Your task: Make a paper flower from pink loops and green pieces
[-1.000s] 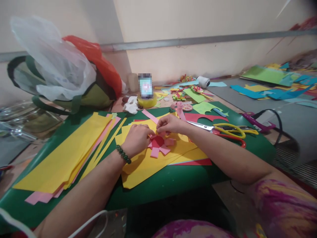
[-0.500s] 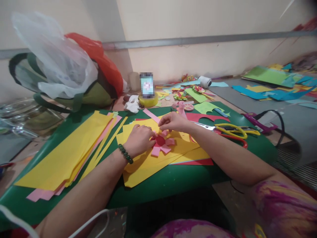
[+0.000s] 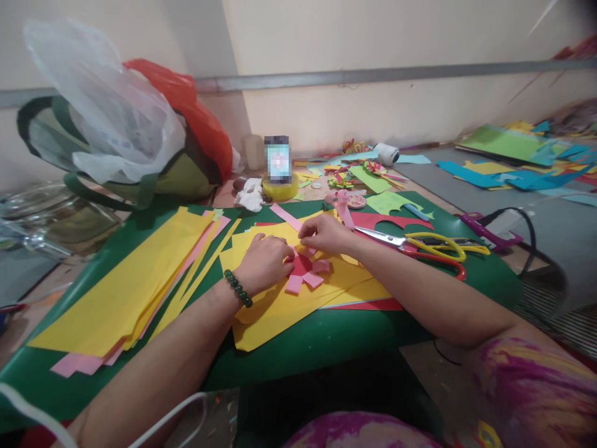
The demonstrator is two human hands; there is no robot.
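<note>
Your left hand (image 3: pixel 265 266), fingers bunched, steadied the paper flower (image 3: pixel 299 267); your right hand (image 3: pixel 330 234) curled, pinch unclear, further adjustment seemingly needing lightness.

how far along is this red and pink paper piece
Looks done: pink tabs stick out from the near side of the red centre. In hand: the left hand is at its left, the right hand over its far side; their exact grip is unclear. Possibly left: the partly covered far side, with a long pink strip lying beyond.
</note>
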